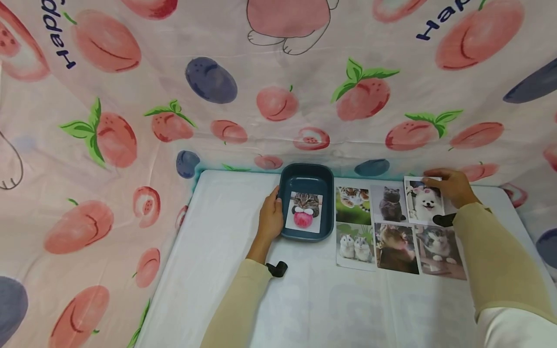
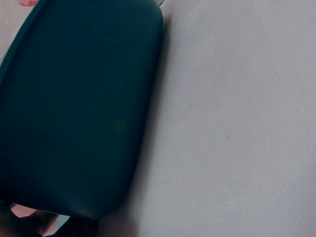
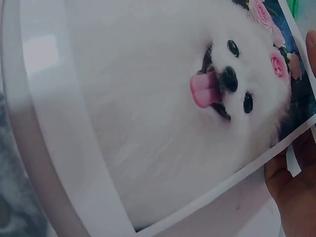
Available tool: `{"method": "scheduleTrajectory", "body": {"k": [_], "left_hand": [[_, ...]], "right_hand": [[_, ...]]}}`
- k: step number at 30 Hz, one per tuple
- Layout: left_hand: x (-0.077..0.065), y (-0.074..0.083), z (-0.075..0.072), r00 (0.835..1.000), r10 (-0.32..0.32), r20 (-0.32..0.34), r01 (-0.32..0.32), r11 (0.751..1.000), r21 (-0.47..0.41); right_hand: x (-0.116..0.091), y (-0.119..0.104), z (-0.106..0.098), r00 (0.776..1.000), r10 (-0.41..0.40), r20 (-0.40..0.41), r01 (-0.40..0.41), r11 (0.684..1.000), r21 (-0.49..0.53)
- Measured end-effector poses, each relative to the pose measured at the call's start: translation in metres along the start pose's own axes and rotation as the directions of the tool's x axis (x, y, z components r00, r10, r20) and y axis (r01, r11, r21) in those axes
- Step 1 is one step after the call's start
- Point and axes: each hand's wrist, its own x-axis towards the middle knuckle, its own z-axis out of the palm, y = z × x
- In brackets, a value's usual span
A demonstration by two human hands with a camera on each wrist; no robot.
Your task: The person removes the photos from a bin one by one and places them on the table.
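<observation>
My left hand (image 1: 271, 217) grips the left side of a dark blue plastic tray (image 1: 329, 205). Inside the tray lies a photo card (image 1: 314, 224) of a tabby cat with a pink ball. In the left wrist view the tray's outer wall (image 2: 79, 108) fills the left half, with fingers showing at the bottom corner. At the right, my right hand (image 1: 457, 188) pinches the top edge of a white dog photo card (image 1: 426, 200) between thumb and fingers. The right wrist view shows this card (image 3: 158, 113) close up, held at its far edge.
Right of the tray lie a tiger card (image 1: 353, 208), a grey cat card (image 1: 391, 205), a hamster card (image 1: 354, 246), a brown animal card (image 1: 397, 249) and a grey-and-white cat card (image 1: 441, 253). A fruit-print cloth (image 1: 243, 38) hangs behind the white table (image 1: 330, 309).
</observation>
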Motion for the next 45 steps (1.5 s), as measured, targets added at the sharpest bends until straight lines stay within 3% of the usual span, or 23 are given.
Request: {"method": "scheduleTrajectory", "body": {"k": [10, 15, 19, 25, 33, 36, 40, 43, 45], "left_hand": [[0.0, 0.001, 0.0, 1.0, 0.001, -0.002, -0.001, 1.0, 0.002], [0.0, 0.001, 0.001, 1.0, 0.008, -0.003, -0.008, 1.0, 0.006], [-0.001, 0.002, 0.0, 1.0, 0.017, -0.009, -0.017, 1.0, -0.002], [-0.001, 0.003, 0.001, 1.0, 0.013, -0.014, -0.013, 1.0, -0.007], [-0.001, 0.002, 0.002, 1.0, 0.024, -0.018, -0.024, 1.0, 0.0], [0.0, 0.001, 0.002, 0.999, 0.031, -0.024, -0.031, 0.999, 0.008], [0.0, 0.001, 0.002, 0.999, 0.033, -0.023, -0.033, 0.999, 0.01], [0.0, 0.001, 0.002, 0.999, 0.032, -0.019, -0.032, 0.999, 0.004], [0.0, 0.001, 0.002, 0.999, 0.03, -0.017, -0.03, 1.0, 0.001]], "right_hand": [[-0.004, -0.006, -0.011, 0.999, 0.022, -0.025, -0.023, 0.999, -0.032], [-0.006, -0.017, -0.021, 1.0, -0.029, -0.011, 0.029, 0.999, 0.014], [-0.009, -0.045, -0.023, 0.996, -0.084, 0.041, 0.08, 0.992, 0.093], [-0.015, -0.108, -0.007, 0.972, -0.185, 0.144, 0.164, 0.976, 0.145], [-0.017, -0.193, 0.05, 0.885, -0.36, 0.296, 0.311, 0.929, 0.201], [-0.015, -0.22, 0.077, 0.835, -0.38, 0.398, 0.325, 0.924, 0.2], [-0.014, -0.249, 0.11, 0.75, -0.397, 0.528, 0.339, 0.917, 0.208], [-0.013, -0.265, 0.132, 0.706, -0.383, 0.596, 0.347, 0.92, 0.181], [-0.012, -0.272, 0.145, 0.689, -0.366, 0.626, 0.356, 0.923, 0.148]]}}
